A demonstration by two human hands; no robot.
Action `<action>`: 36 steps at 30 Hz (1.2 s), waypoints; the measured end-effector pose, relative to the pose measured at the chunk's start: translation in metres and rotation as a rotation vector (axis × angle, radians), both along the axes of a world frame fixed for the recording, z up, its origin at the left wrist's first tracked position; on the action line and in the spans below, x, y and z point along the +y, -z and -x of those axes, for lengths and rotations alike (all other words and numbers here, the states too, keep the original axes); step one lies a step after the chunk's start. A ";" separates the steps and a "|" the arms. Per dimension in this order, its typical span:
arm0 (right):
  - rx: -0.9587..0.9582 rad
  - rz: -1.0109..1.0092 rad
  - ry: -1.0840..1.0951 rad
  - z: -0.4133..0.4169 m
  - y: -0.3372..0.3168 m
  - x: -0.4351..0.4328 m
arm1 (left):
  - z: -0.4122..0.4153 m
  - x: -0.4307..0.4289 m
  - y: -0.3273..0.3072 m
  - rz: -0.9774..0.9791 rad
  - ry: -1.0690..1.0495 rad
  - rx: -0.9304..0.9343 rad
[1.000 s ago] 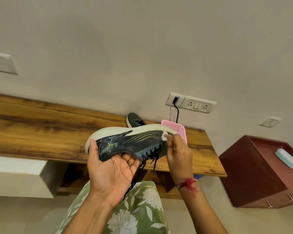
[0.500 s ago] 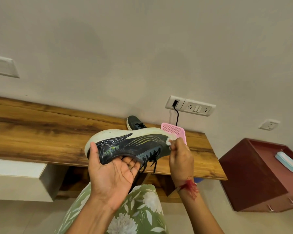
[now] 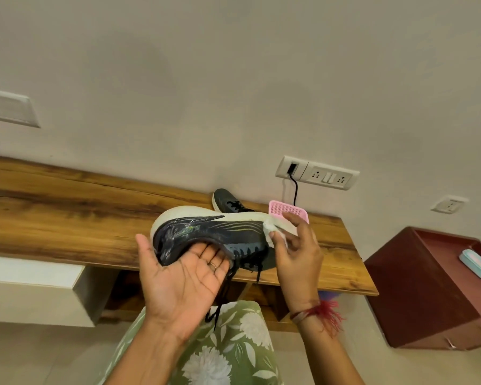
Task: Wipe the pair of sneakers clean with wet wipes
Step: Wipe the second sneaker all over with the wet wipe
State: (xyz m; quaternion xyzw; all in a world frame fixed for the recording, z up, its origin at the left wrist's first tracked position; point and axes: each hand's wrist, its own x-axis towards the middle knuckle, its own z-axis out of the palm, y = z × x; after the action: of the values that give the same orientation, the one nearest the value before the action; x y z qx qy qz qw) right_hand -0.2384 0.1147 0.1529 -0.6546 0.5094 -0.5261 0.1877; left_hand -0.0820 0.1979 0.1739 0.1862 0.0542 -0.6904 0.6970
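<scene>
Change vs a second ago: right hand [image 3: 297,251] has loosened from a tight fingertip pinch. Fingers are now fanned, and the thumb presses the wet wipe [image 3: 271,232] onto the toe end where the white sole meets the dark upper. More of the wipe shows, spread flatter.

Sneaker [image 3: 214,232] is in the air above the surface [image 3: 67,218], sole up, laces [image 3: 225,290] hanging. It's tipped a bit more toward the camera than before.

Left hand [image 3: 184,276] is palm up under it, fingers near straight with tips hidden in the collar, thumb out by the heel. It cradles rather than clamps.

Read: toe edge under work, wider contact patch, probably a re-grip for a longer stroke along the sole.

Second sneaker [image 3: 228,202] sits on the surface behind, beside a pink box [image 3: 289,211], so the task looks mid-way at best.
</scene>
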 end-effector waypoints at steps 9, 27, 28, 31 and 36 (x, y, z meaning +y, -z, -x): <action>0.230 0.050 0.051 -0.021 -0.002 0.017 | 0.004 -0.003 0.009 0.113 0.076 0.048; 0.398 0.203 -0.158 -0.027 0.000 0.040 | 0.007 -0.007 0.019 0.132 0.048 0.155; 0.373 0.185 -0.098 -0.023 0.002 0.033 | 0.008 -0.008 0.017 0.137 0.051 0.151; 0.353 0.161 -0.061 -0.027 0.004 0.036 | 0.009 -0.010 0.014 0.123 0.040 0.133; 0.351 0.179 -0.124 -0.022 0.013 0.039 | 0.008 -0.010 0.011 0.051 -0.008 0.174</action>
State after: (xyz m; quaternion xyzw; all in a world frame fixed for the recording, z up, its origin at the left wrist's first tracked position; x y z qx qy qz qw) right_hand -0.2165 0.1532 0.1403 -0.7804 0.4443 -0.4345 0.0689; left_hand -0.0901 0.1875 0.1625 0.1076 0.0979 -0.7021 0.6970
